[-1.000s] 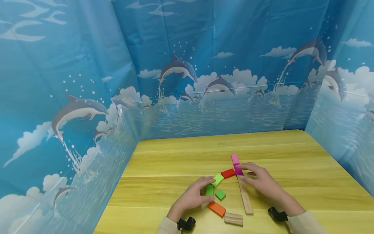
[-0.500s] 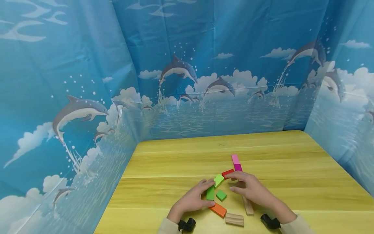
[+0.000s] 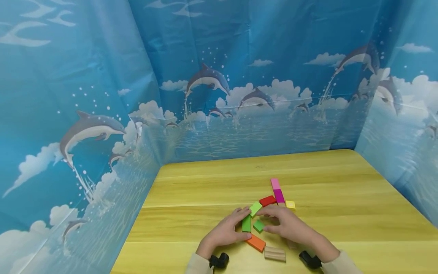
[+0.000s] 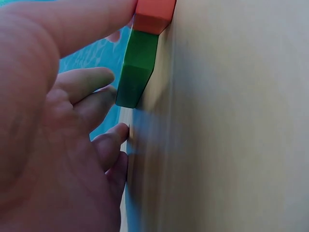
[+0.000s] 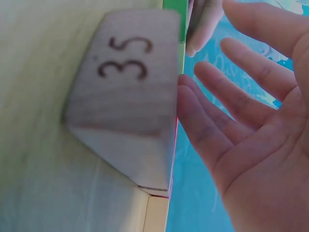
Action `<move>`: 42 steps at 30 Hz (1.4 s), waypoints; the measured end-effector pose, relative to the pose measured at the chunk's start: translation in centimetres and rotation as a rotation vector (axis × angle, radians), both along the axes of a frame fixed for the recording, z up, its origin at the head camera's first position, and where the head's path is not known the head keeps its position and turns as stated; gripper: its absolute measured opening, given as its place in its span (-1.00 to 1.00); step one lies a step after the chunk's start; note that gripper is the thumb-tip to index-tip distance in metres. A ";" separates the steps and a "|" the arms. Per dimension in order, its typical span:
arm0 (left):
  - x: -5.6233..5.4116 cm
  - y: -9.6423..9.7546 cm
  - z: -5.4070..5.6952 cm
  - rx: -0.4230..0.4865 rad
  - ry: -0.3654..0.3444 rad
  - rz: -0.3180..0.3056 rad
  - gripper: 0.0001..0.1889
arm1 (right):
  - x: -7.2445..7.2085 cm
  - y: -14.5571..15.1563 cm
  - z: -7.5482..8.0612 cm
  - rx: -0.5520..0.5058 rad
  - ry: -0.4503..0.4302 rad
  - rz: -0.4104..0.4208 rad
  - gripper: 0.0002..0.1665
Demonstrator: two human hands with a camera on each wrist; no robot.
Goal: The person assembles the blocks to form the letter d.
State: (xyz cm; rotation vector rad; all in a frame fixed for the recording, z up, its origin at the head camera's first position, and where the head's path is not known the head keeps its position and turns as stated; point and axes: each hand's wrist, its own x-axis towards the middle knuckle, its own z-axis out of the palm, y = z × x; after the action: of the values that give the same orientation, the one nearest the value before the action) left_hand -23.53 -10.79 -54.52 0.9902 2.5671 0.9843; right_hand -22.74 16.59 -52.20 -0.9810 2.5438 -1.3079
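Painted wood made up the small cluster of blocks near the front of the yellow, wood-grain worktop (image 3: 212, 182). The left hand (image 3: 224, 232) lay beside a dark green bar (image 3: 246, 223), its fingers loosely bent along the bar's far side and the thumb touching an orange block (image 3: 256, 242); the left wrist view showed that grip relaxed rather than clamped, with the green bar's smooth bevelled edge just beyond the fingertips. The right hand (image 3: 289, 227) hovered low over the cluster with straight, spread fingers, its grip holding nothing, fingertips close to a small green square (image 3: 258, 225) and a light green block (image 3: 255, 208). Beneath its palm lay a long unpainted strip (image 5: 123, 92), plain pale wood with the number 35 burnt into its face. Farther back sat a red block (image 3: 267, 200), a pink bar (image 3: 275, 184) end to end with a magenta one (image 3: 278, 196), and a little yellow cube (image 3: 290, 204). A ridged bare-wood piece (image 3: 275, 254) rested nearest the person. Glossy blue sheeting printed with dolphins (image 3: 89, 127) and clouds walled the worktop on three sides.
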 end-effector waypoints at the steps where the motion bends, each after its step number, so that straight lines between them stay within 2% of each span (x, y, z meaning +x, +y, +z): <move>1: 0.0 0.0 0.0 0.001 0.001 0.001 -0.21 | 0.0 -0.1 0.0 0.015 0.005 -0.001 -0.50; 10: 0.0 0.1 0.0 -0.023 0.002 0.000 -0.21 | 0.1 -0.6 -0.1 0.175 0.151 -0.021 -0.53; 14: 0.1 0.1 0.3 -0.027 -0.006 0.000 -0.21 | 0.2 -0.7 0.0 0.223 0.170 -0.030 -0.53; 20: 0.2 0.1 0.3 -0.027 -0.004 -0.009 -0.21 | 0.5 -0.9 -0.1 0.250 0.250 -0.011 -0.54; 31: 0.1 0.0 0.3 -0.030 0.002 -0.007 -0.22 | 0.4 -1.2 0.1 0.296 0.198 -0.001 -0.51; 42: 0.0 0.1 0.2 -0.032 -0.001 -0.002 -0.21 | 0.2 -1.0 -0.2 0.235 0.183 0.007 -0.65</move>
State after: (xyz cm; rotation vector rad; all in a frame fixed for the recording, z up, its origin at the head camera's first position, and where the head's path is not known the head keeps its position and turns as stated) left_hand -23.53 -10.71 -54.36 0.9839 2.5718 0.9404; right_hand -22.54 15.57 -52.41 -1.1029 2.7444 -0.9275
